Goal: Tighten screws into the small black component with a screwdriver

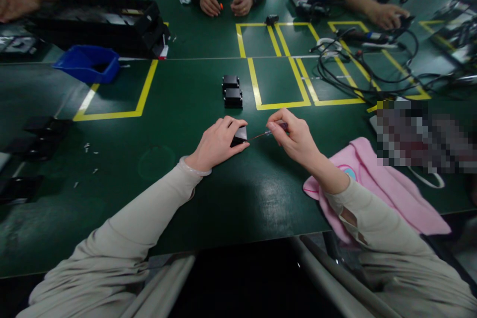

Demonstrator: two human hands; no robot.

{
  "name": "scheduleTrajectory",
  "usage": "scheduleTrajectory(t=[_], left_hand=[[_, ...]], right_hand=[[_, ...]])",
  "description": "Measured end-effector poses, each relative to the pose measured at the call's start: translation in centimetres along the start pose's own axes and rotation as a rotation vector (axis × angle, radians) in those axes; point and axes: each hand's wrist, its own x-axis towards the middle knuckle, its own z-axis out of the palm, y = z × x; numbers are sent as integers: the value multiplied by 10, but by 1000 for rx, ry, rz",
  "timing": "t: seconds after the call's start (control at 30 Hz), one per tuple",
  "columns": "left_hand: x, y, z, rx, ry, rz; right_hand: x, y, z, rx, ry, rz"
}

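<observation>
My left hand (218, 141) presses a small black box-shaped part (239, 136) down on the green table (179, 109), fingers curled over its top. My right hand (294, 136) pinches a thin screwdriver (266, 133) with a dark red handle, its shaft pointing left with the tip at the part's right side. Two more small black parts (232, 92) sit stacked one behind the other, a little beyond my hands.
A pink cloth (383, 184) lies right of my right forearm. A blue bin (87, 63) and black trays (104, 22) stand far left, tangled cables (357, 67) far right. Yellow tape outlines mark the table. Other people's hands work along the far edge. Small screws (87, 148) lie scattered left.
</observation>
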Motion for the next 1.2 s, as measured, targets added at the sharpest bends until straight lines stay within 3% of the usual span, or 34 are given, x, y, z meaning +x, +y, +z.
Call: scheduleTrajectory(t=[0.2,1.2], left_hand=[[1,1,-1,-3,-5,-2],[0,0,-1,-4,-4,3]], right_hand=[[-1,1,2,-25,49,-25],[0,2,2,-25,47,-12]])
